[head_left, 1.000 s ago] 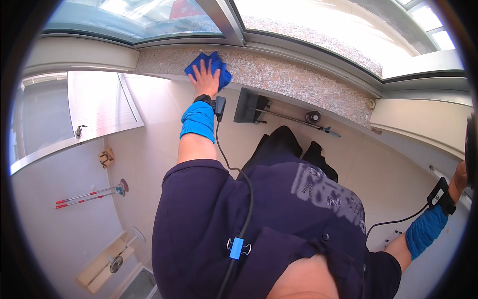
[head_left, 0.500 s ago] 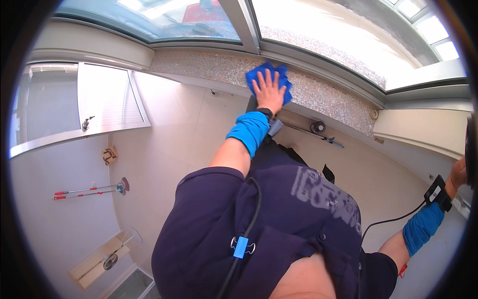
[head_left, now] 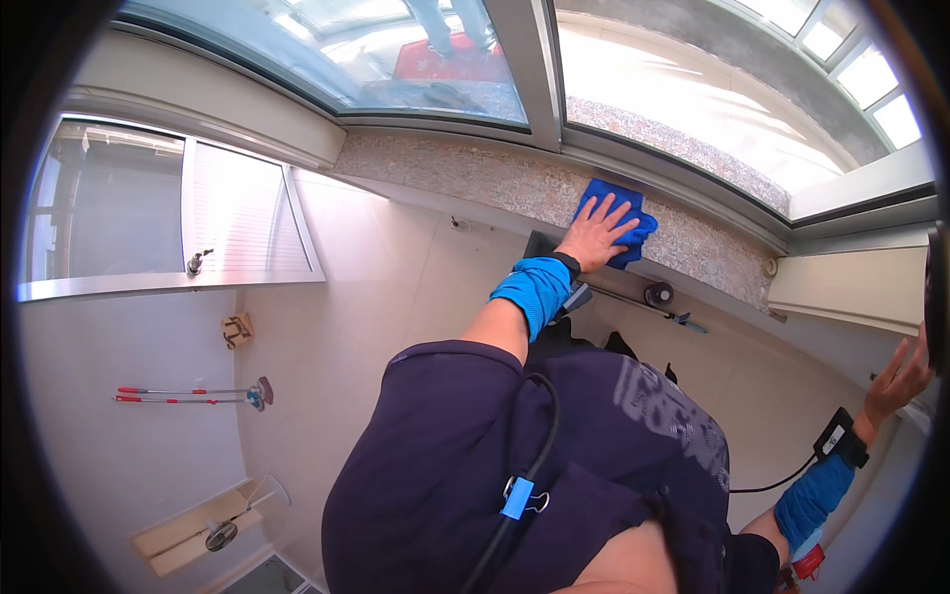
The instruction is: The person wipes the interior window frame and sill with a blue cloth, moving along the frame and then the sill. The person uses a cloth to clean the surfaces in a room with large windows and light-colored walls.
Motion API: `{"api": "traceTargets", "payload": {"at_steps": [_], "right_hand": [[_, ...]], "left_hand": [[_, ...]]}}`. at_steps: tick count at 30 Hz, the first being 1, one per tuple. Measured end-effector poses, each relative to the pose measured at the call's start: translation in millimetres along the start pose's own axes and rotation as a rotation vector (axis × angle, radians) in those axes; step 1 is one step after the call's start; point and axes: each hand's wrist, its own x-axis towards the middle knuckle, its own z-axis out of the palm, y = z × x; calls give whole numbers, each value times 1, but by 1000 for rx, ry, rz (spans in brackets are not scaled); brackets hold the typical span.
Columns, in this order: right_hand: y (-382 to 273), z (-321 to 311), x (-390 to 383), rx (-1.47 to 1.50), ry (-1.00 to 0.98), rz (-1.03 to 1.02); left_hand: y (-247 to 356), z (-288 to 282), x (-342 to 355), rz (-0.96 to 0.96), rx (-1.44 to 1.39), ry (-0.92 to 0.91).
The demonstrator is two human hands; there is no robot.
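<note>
My left hand (head_left: 598, 234) lies palm down with spread fingers on a folded blue cloth (head_left: 638, 238), pressing it against the speckled stone windowsill (head_left: 475, 180). One edge of the cloth hangs over the sill's near edge. At the far right, my right hand (head_left: 899, 381) is raised with its fingers extended and slightly apart. Its fingertips are beside or touching a dark-edged object (head_left: 935, 307) cut off by the picture's rim; contact cannot be made out. Nothing shows in that hand.
Behind the sill runs the sliding window's metal frame (head_left: 546, 79). Below the sill stand a dark round object (head_left: 658, 294) and a long-handled tool (head_left: 688, 323). To the left are a glazed door (head_left: 237, 213), red-handled mops (head_left: 188, 396) and a standing fan (head_left: 222, 536). A cable (head_left: 772, 489) reaches my right wrist.
My left hand and the cloth have slid to the right along the sill. My right hand's fingers have come away from the dark-edged object and straightened. The whole view has shifted.
</note>
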Motion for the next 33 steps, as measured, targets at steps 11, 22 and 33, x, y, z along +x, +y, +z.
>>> {"api": "traceTargets", "payload": {"at_steps": [11, 22, 33], "right_hand": [[-239, -8, -57, 138, -485, 509], [-340, -17, -53, 446, -992, 785], [-330, 28, -65, 651, -1052, 664]], "left_hand": [[-273, -60, -163, -472, 205, 28], [-369, -59, -196, -1076, 176, 91], [-151, -26, -88, -575, 80, 117]]}}
